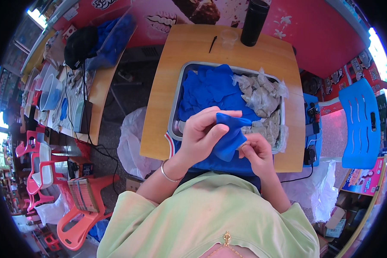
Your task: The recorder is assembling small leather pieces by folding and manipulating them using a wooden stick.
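Note:
A blue fabric piece (228,136) hangs between my two hands, just above the near edge of a metal tray. My left hand (203,134) pinches its upper part between thumb and fingers. With fingertips closed, my right hand (256,150) grips the lower right edge of the same piece. The metal tray (173,112) lies on the table and holds a heap of blue fabric pieces (210,88) on its left. Clear plastic packets (262,94) with greyish contents fill its right side. What the fabric is sewn into, I cannot tell.
The wooden table (159,92) carries a black bottle (254,23), a clear plastic cup (229,38) and a black pen (213,44) at the back. A cluttered side table (103,92) stands left. Blue chair (360,124) at right, red chair (84,215) at lower left.

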### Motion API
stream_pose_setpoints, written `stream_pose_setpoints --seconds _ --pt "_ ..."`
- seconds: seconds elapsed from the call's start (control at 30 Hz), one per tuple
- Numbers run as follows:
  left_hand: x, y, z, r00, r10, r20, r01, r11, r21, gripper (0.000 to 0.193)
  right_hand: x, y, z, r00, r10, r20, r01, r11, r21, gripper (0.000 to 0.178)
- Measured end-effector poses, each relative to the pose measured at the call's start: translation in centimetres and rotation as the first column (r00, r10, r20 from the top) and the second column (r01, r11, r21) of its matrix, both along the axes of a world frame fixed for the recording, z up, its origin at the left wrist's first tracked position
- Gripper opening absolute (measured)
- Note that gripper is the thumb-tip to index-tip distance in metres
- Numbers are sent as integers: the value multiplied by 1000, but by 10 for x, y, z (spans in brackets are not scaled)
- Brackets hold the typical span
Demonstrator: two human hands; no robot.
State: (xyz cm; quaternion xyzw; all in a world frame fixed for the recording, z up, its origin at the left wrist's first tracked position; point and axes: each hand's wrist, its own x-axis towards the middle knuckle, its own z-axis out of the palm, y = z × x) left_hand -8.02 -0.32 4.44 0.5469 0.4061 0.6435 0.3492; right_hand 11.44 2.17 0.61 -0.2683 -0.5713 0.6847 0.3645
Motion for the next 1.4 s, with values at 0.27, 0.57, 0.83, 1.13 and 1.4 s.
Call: stream_pose_setpoints --seconds 0.27,0.57,0.83,1.13,1.4 --pt "1 -1 0 999 17 48 -20 998 58 24 3 -1 -13 991 -136 22 122 941 316 17" --pt "-8 -3 7 988 -155 1 155 987 52 24 10 10 -9 989 -137 48 92 846 526 17" --pt "-11 -3 14 986 -161 -47 163 986 25 20 6 -1 6 995 69 -75 -61 993 99 22" --pt "-7 -4 15 996 -70 -57 75 992 99 23 4 6 -1 995 -89 47 64 922 381 16" --pt "-12 -3 18 976 -183 -121 187 982 21 22 9 9 2 999 35 13 -38 959 279 15"
